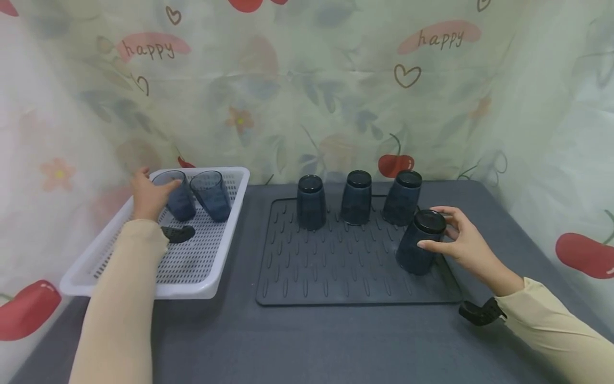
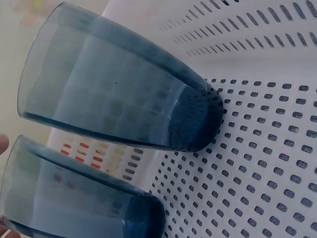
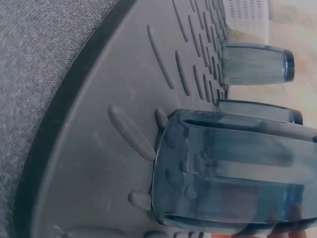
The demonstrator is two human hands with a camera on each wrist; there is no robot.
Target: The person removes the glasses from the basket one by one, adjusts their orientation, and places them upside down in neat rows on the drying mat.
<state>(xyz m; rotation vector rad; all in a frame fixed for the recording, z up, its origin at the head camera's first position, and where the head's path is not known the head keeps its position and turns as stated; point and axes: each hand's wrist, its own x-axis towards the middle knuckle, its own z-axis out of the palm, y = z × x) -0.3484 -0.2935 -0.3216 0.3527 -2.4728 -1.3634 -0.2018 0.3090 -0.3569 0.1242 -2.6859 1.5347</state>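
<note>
Holding in the right hand point(image 1: 458, 240), between thumb and bent fingers, the dark blue see-through tumbler point(image 1: 413, 250) placed mouth-down on the right part of the dark grey ribbed mat point(image 1: 331, 277), better to keep the rim flat there and to loosen the fingers evenly, without pushing the upturned dark blue tumbler point(image 1: 402, 198) close behind. With the left hand point(image 1: 148, 197) at the mouth of the bluish see-through glass point(image 1: 182, 205), mouth-up in the white perforated plastic basket point(image 1: 187, 291), thumb apart from fingers, cannot tell about a firm pinch; so grip surely before lifting, careful not to knock the second bluish glass point(image 1: 213, 200) just beside.
</note>
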